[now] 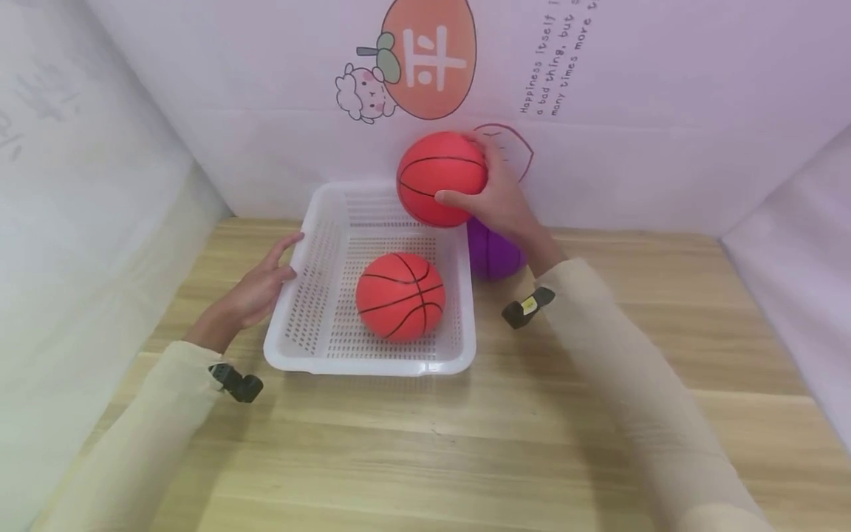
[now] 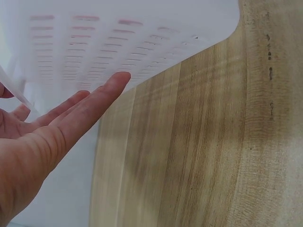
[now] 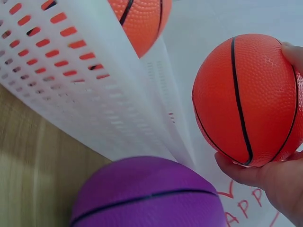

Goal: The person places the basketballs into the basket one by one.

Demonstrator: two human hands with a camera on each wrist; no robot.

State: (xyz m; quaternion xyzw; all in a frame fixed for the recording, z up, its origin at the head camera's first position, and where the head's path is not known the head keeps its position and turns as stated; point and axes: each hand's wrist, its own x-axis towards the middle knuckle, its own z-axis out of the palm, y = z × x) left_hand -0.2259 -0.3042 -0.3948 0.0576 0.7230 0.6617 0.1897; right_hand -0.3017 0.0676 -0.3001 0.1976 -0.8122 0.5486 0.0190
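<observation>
I am holding an orange ball (image 1: 442,177) in my right hand (image 1: 500,198), lifted off the worktop (image 1: 532,414) and hanging over the far right corner of the white basket (image 1: 312,295). My right grip is curled around it: the thumb is pressing its near face and the fingers are wrapping over the far side and top, as the right wrist view shows with the fingers (image 3: 265,175) cupping it from beneath. Its pebbled skin and black seams look like those of a small rubber basketball, so I am judging it light, slightly yielding and not slippery; a wide one-handed hold across its middle seems enough, and I see no reason to fear breaking it.

My left hand (image 1: 255,288) is resting against the outside of the basket's left wall, the fingers (image 2: 90,106) straight and spread, touching the perforated plastic rather than clasping it. The basket looks thin and light, likely to slide if bumped.

A second orange ball (image 1: 400,296) is lying inside the basket, near its front. A purple ball (image 1: 493,253) is sitting on the worktop just beside the basket's right wall, below my right hand.
</observation>
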